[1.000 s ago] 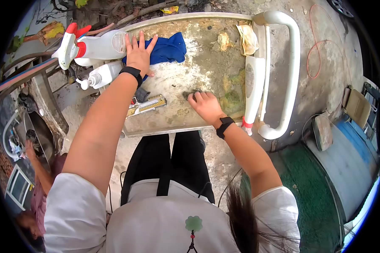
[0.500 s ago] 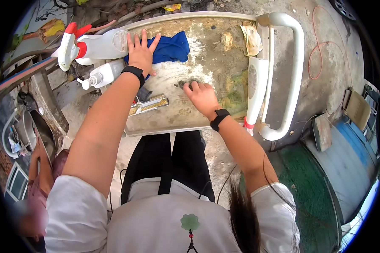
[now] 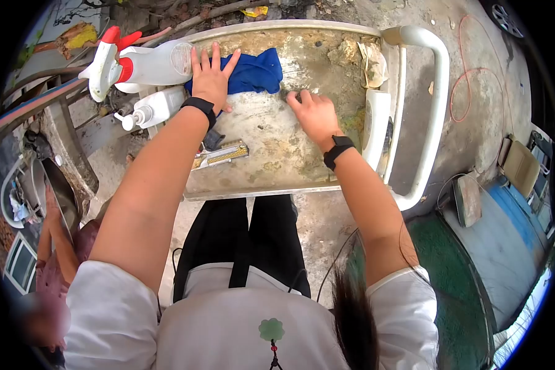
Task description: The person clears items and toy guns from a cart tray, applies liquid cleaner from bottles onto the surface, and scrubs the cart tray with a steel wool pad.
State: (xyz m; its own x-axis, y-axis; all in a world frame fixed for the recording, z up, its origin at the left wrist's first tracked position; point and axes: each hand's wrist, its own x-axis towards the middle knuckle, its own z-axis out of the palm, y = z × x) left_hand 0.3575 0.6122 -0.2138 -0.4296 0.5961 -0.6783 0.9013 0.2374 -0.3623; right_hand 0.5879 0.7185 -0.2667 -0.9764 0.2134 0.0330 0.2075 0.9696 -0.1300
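My left hand point(image 3: 211, 80) lies spread on the dirty top of a white-framed cart point(image 3: 253, 114). Its fingers rest over the left part of a blue cloth point(image 3: 256, 71), beside a clear spray bottle point(image 3: 160, 63) with a red and white trigger head. A white pump bottle point(image 3: 163, 108) lies just below that one. My right hand point(image 3: 314, 114) is closed, with its fingertips pressed to the stained surface. A small dark grey wad point(image 3: 285, 94) shows at those fingertips, mostly hidden. Nearer my body lies a gold and silver pistol-shaped object point(image 3: 222, 154).
A white bottle point(image 3: 376, 126) lies along the right side by the cart's white tube handle point(image 3: 435, 117). A crumpled, stained wrapper point(image 3: 373, 65) sits at the far right corner. Another person's arm point(image 3: 58, 231) is at the left. An orange hose point(image 3: 468, 74) lies on the ground.
My right hand has moved away from my body and slightly right across the surface, with the dark wad. My left hand keeps its place by the cloth. The view has shifted slightly.
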